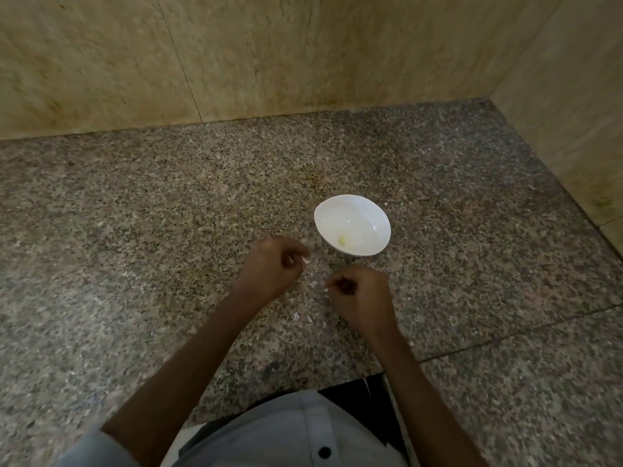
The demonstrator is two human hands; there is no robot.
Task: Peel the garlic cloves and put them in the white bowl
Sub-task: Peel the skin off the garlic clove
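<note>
A white bowl sits on the speckled granite counter, and one pale peeled garlic clove lies inside near its front wall. My left hand hovers just left of the bowl, fingers curled around a small whitish piece that pokes out at the fingertips; it looks like a garlic clove or its skin. My right hand is below the bowl, fingers pinched together on a tiny white fleck, probably skin. The frame is blurred, so what each hand holds is unclear.
Bits of papery garlic skin lie scattered on the counter between and below my hands. Beige stone walls close the counter at the back and on the right. A seam crosses the counter at right. The front edge is near my shirt.
</note>
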